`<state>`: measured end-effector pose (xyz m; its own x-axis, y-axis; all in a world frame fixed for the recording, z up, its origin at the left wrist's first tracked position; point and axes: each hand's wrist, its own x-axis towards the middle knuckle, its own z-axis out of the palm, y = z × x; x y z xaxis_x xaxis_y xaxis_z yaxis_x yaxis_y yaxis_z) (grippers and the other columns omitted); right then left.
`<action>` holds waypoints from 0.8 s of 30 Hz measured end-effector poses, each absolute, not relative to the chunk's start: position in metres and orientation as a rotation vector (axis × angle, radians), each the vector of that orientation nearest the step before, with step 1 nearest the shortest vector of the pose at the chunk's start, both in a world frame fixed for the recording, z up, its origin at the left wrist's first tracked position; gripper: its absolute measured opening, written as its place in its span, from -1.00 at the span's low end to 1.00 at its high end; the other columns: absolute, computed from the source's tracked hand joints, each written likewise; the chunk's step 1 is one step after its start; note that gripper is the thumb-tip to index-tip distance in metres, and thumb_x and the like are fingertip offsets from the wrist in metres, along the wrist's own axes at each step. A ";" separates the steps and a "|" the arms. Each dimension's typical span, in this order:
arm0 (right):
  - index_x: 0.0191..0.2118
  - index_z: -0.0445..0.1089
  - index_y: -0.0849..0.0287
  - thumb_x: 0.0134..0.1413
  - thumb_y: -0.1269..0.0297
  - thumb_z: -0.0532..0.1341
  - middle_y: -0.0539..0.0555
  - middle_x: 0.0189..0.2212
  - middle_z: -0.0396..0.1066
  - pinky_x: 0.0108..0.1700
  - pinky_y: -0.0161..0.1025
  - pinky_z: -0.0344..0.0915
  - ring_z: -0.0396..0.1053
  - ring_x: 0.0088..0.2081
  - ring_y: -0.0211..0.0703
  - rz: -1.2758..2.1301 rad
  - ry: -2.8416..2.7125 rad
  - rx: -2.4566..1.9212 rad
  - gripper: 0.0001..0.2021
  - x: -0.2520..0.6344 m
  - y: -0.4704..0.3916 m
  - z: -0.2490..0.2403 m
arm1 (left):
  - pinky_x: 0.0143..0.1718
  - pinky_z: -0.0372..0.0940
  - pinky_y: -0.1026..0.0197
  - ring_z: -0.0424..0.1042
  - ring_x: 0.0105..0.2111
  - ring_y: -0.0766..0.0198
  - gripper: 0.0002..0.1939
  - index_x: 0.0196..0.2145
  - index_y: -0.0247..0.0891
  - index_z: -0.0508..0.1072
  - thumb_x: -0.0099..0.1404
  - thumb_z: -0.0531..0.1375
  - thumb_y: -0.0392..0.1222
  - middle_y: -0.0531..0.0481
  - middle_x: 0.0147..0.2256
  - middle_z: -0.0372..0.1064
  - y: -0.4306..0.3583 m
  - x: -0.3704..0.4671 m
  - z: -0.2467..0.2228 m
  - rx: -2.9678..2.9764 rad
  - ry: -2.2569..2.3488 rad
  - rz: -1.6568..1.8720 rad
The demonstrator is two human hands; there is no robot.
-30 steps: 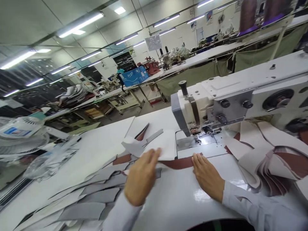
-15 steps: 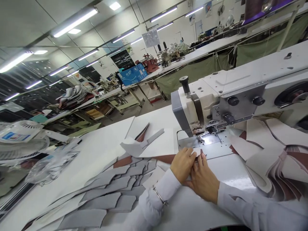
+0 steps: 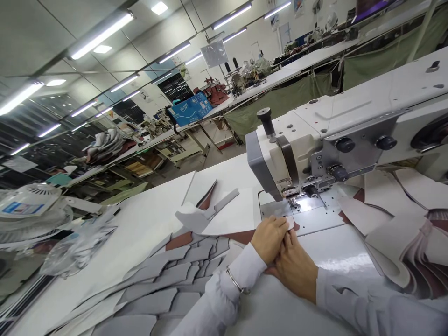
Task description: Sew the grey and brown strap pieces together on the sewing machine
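Observation:
My left hand (image 3: 271, 239) is closed on a brown fabric piece with a pale backing (image 3: 296, 227), its fingertips pressing the near edge. My right hand (image 3: 294, 267) lies against the left, its fingers bent together at the same piece; the palms hide most of it. Just beyond the fingers are the presser foot (image 3: 295, 204) and lit needle plate (image 3: 313, 215) of a white sewing machine (image 3: 301, 126). The piece lies short of the foot. A long brown strip (image 3: 241, 235) shows at the left wrist.
Overlapping grey cut pieces (image 3: 150, 301) spread over the table to the left. Loose pale offcuts (image 3: 192, 215) sit behind them. A stack of pale and brown pieces (image 3: 395, 228) stands right of the needle area. A white fan (image 3: 31, 205) and clear plastic bag (image 3: 75, 252) are far left.
The fingers of my right hand have drawn down and closer to the left hand. More of the piece's brown edge shows at the fingertips. The view has shifted slightly.

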<state>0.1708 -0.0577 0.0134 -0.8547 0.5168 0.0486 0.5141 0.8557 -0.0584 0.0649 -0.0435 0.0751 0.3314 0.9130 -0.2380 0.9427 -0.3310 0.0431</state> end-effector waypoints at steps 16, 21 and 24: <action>-0.02 0.38 0.29 0.10 -0.13 -0.02 0.39 -0.12 0.36 0.05 0.38 -0.13 0.13 0.05 0.46 0.192 -2.940 -0.882 -0.41 0.165 -0.060 0.020 | -0.24 0.23 0.16 0.29 -0.22 0.19 -0.76 -0.19 -0.26 0.40 0.32 -0.05 -0.27 -0.06 -0.20 0.34 -0.034 0.075 0.077 2.466 1.668 -0.344; 0.01 0.35 0.30 0.12 -0.13 -0.04 0.40 -0.14 0.37 0.02 0.37 -0.11 0.16 0.03 0.45 0.126 -2.877 -0.905 -0.39 0.165 -0.053 0.020 | -0.20 0.24 0.14 0.29 -0.19 0.16 -0.77 -0.23 -0.28 0.40 0.32 -0.03 -0.27 -0.07 -0.20 0.35 -0.024 0.074 0.075 2.472 1.687 -0.299; 0.03 0.33 0.31 0.13 -0.09 -0.02 0.42 -0.11 0.34 0.01 0.36 -0.11 0.15 0.02 0.45 0.071 -2.838 -0.935 -0.41 0.163 -0.044 0.022 | -0.17 0.24 0.14 0.31 -0.21 0.18 -0.80 -0.24 -0.28 0.41 0.30 0.00 -0.27 -0.07 -0.22 0.36 -0.013 0.072 0.072 2.492 1.673 -0.260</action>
<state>0.1627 -0.0443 0.0217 -0.7940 0.5939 0.1297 0.5867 0.8045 -0.0924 0.0717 -0.0129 0.0723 0.3708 0.9038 -0.2139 0.9260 -0.3774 0.0108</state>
